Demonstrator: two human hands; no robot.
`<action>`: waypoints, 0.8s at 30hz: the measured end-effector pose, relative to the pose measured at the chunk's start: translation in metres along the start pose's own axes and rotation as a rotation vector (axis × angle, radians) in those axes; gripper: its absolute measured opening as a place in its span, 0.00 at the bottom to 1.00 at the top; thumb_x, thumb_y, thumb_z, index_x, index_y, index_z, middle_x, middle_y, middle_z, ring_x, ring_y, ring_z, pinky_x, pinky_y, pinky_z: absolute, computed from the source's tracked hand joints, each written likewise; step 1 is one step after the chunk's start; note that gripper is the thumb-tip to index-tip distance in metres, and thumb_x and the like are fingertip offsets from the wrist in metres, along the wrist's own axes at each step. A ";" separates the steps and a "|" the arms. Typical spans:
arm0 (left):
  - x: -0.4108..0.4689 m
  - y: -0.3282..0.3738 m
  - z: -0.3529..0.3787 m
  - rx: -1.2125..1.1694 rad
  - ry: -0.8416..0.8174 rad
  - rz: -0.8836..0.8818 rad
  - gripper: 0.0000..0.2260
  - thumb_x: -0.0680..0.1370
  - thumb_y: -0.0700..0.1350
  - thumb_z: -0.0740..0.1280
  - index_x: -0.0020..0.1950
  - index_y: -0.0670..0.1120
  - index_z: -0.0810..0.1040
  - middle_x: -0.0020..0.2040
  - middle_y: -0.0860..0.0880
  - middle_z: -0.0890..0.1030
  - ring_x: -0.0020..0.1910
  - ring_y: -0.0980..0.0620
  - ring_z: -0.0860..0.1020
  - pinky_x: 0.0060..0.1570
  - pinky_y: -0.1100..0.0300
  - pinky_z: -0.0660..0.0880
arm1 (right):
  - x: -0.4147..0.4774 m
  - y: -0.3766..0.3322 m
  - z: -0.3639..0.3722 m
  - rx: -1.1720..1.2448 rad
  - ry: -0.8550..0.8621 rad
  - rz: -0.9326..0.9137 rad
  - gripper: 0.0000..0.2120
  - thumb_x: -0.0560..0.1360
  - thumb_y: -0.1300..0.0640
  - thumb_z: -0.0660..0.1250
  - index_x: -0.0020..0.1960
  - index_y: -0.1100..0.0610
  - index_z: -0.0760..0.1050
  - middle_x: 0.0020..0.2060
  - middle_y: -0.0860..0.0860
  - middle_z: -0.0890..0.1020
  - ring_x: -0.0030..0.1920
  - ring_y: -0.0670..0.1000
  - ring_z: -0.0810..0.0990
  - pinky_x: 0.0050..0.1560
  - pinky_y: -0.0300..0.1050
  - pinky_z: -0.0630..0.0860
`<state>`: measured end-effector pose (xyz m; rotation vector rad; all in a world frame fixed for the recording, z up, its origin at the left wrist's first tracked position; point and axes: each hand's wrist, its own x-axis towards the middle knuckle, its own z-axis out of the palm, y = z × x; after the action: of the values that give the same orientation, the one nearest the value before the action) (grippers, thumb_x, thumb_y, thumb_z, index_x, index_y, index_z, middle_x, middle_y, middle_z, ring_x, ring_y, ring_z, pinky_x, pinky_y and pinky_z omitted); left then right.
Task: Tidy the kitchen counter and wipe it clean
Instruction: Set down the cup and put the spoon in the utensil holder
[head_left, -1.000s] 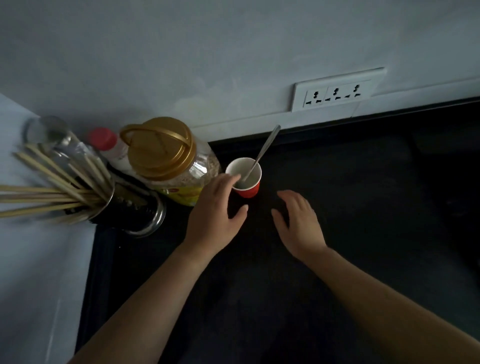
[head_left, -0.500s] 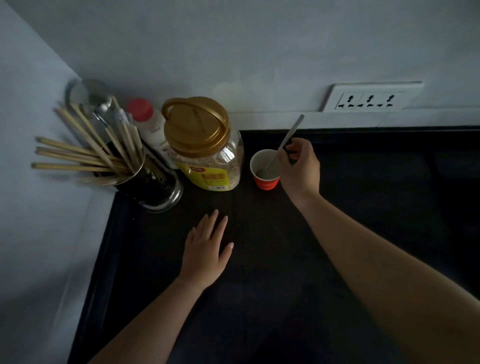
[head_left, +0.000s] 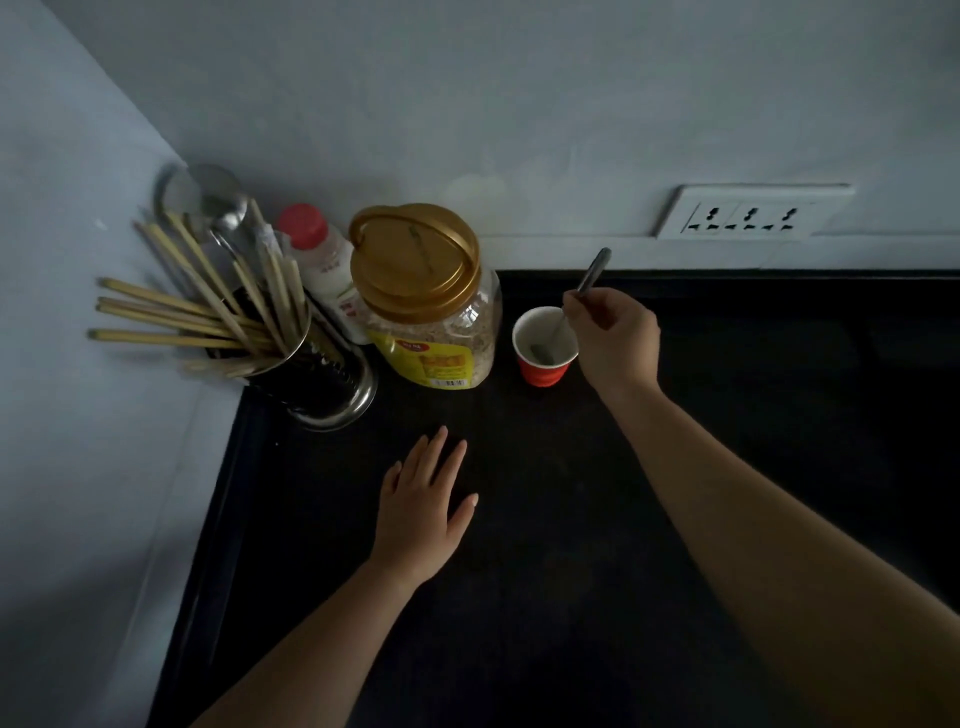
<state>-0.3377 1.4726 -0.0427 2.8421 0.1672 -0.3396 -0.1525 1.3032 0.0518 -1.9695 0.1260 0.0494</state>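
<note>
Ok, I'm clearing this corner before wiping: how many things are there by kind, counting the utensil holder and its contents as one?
Jar: 1
Bottle: 1
Cup: 1
Spoon in cup: 1
Utensil holder: 1
Total: 5

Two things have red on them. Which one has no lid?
The small red cup beside the gold-lidded jar: open on top, a spoon in it. The white bottle wears a red cap.

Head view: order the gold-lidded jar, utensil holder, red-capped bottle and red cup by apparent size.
1. gold-lidded jar
2. utensil holder
3. red-capped bottle and red cup: unranked, the jar hides part of the bottle.
</note>
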 end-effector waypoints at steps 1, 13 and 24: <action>0.000 -0.001 -0.001 -0.002 -0.010 0.009 0.28 0.78 0.59 0.54 0.76 0.54 0.52 0.78 0.50 0.49 0.76 0.50 0.47 0.72 0.48 0.54 | -0.003 -0.006 -0.002 0.013 0.008 -0.026 0.07 0.74 0.51 0.67 0.48 0.52 0.80 0.38 0.44 0.82 0.38 0.38 0.79 0.34 0.25 0.70; -0.021 -0.053 -0.026 -0.100 0.072 -0.120 0.23 0.79 0.55 0.58 0.73 0.52 0.62 0.76 0.47 0.58 0.75 0.48 0.55 0.70 0.47 0.62 | -0.068 -0.108 0.019 0.201 -0.124 -0.296 0.02 0.73 0.54 0.68 0.42 0.47 0.78 0.34 0.46 0.82 0.38 0.45 0.81 0.40 0.40 0.79; -0.058 -0.105 -0.023 -0.119 0.088 -0.114 0.26 0.78 0.55 0.58 0.75 0.52 0.59 0.77 0.48 0.55 0.76 0.49 0.55 0.71 0.50 0.59 | -0.077 -0.176 0.126 0.286 -0.295 -0.461 0.04 0.72 0.56 0.69 0.43 0.47 0.76 0.34 0.44 0.82 0.37 0.46 0.81 0.39 0.39 0.78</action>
<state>-0.4036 1.5744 -0.0340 2.7371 0.3558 -0.2197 -0.2060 1.4924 0.1704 -1.6434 -0.4879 0.0183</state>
